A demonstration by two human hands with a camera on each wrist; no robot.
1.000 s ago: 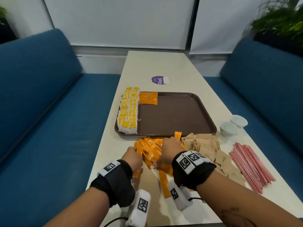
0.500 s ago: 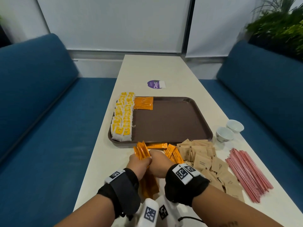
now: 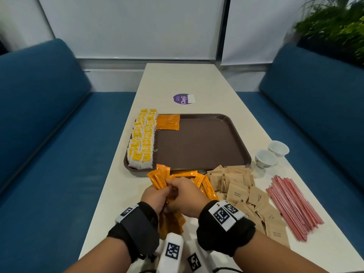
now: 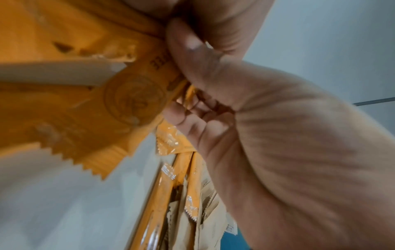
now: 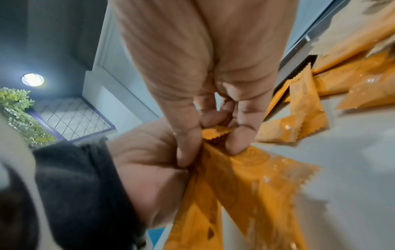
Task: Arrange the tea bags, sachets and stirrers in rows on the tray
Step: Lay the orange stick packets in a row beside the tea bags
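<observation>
Meeting knuckle to knuckle, left hand [image 3: 155,196] and right hand [image 3: 184,196] clamp their grip round orange sachets [image 3: 160,179].

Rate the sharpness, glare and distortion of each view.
Head view: sharp and evenly lit, with wide-angle bending at the edges; print on the brown sugar sachets is readable. Left wrist view: close and motion-smeared, the orange sachets soft, the left hand blurred. Right wrist view: blurred too, small glints on the orange wrappers, a ceiling light blown out.
</observation>
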